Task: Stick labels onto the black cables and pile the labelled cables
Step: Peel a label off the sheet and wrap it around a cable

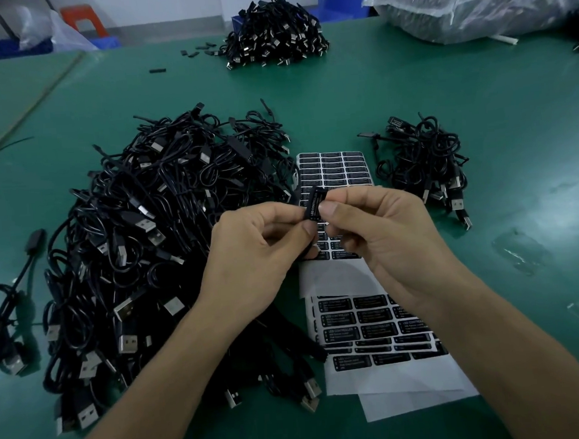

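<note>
Left hand (259,245) and right hand (389,243), thumbs and forefingers closed on the small black rectangular label (312,204), up over the white sheet of black stickers (332,166) so I can square it. The tangled heap of black USB cables (139,250) crowds my left wrist. The smaller pile of black cables (425,165), probably the labelled ones, sits to the right.

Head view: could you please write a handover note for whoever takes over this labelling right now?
Left hand and right hand both pinch one label between them, apparently mid-sticking.
Big pile lies left of the label sheets; small pile lies right of them.
Done: the small pile, likely labelled.
Left: finish this one, add it to the small pile, then work through the big pile.
</note>
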